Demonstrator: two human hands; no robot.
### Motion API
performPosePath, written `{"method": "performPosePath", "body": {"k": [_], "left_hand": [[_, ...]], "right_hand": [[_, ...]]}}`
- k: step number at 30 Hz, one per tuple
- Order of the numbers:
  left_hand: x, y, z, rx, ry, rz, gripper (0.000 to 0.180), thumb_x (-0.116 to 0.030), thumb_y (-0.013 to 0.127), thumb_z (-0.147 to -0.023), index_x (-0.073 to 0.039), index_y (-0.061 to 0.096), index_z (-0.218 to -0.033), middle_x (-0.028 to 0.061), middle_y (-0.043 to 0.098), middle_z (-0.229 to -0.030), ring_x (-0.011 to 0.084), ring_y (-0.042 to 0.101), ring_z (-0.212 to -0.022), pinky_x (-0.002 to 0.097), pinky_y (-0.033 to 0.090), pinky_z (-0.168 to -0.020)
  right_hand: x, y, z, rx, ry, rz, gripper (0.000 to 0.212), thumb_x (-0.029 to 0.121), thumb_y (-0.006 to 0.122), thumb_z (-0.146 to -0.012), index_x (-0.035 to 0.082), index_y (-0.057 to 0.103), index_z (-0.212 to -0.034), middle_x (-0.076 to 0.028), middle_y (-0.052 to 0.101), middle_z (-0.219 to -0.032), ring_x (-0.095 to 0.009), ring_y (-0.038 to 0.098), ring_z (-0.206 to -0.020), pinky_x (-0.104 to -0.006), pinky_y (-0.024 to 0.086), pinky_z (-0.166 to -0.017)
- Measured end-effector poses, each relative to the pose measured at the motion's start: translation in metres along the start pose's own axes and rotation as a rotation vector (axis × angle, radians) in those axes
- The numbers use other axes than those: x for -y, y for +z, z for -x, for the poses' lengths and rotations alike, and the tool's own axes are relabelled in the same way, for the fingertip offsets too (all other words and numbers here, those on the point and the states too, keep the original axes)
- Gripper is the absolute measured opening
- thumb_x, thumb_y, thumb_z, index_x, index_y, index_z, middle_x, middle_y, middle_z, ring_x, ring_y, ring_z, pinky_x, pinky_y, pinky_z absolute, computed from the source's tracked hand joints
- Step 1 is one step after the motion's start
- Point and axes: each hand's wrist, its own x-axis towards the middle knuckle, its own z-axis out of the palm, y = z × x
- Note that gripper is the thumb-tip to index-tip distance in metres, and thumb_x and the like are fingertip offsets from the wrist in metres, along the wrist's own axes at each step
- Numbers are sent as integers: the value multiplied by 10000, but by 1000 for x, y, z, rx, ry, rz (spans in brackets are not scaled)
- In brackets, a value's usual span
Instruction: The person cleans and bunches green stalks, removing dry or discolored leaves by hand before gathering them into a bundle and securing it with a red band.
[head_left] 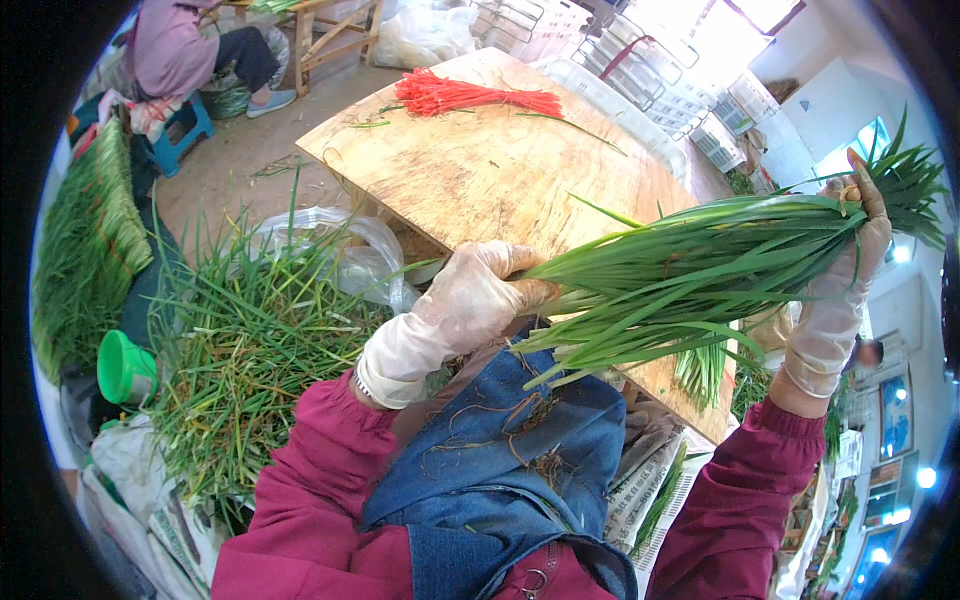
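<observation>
A long bunch of green garlic chives (690, 255) is held sideways above the wooden table's near edge. My left hand (468, 300), in a thin whitish glove, is closed at the bunch's pale stem ends, thumb and fingers pinching there. My right hand (862, 225), gloved alike, grips the bunch near its leafy tips, which fan out beyond the fingers at the far right. Some lower stalks hang loose from the bunch. Part of my right palm is hidden behind the leaves. Below, a blue denim apron (480, 460) on my lap carries scraps of dry roots.
On the wooden table (450, 160) lies a bundle of red plastic strips (478, 95). More chives (702, 372) lie at its near right corner. A heap of loose chive leaves (250, 360) is at left, by a green bucket (127, 367). A person (190, 50) sits far left.
</observation>
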Motion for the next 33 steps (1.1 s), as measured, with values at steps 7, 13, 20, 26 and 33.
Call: {"method": "performPosePath", "body": {"k": [7, 13, 20, 26, 33], "left_hand": [[-10, -9, 5, 54, -176, 77, 100, -89, 622, -746, -1, 586, -777, -3, 542, -626, 51, 458, -482, 185, 374, -450], [19, -15, 19, -130, -155, 371, 115, -65, 605, -733, 20, 567, -799, 27, 509, -569, 78, 449, -406, 209, 373, -348], [-3, -89, 86, -115, 82, 358, 105, -24, 527, -716, 59, 588, -738, 91, 531, -517, 130, 504, -386, 243, 413, -339], [30, -95, 86, -316, 15, -1020, 364, -113, 597, -750, -47, 534, -1102, 124, 480, -1168, 200, 498, -999, 285, 429, -814], [2, 26, 40, 62, 225, -234, 390, -68, 625, -730, -43, 521, -1105, 87, 539, -977, 130, 540, -721, 246, 448, -652]], "right_hand": [[0, -19, -10, 187, 86, -142, 232, 67, 495, -818, -61, 493, -1012, -30, 474, -611, -109, 470, -526, -224, 449, -481], [-16, -24, -8, -125, 25, 9, 257, 45, 435, -832, -86, 491, -1046, -12, 470, -633, -110, 457, -568, -221, 427, -509], [0, -142, -58, 34, 112, -216, 299, 50, 382, -841, -80, 473, -1095, -49, 521, -665, -144, 479, -535, -306, 468, -510], [-29, -130, -31, 315, -34, -293, 270, 68, 392, -841, -47, 476, -1071, -46, 419, -672, -129, 388, -617, -232, 359, -569], [3, -79, -7, 182, -73, -395, 204, 114, 337, -883, 3, 508, -895, 29, 327, -534, -88, 261, -502, -224, 255, -482]]}}
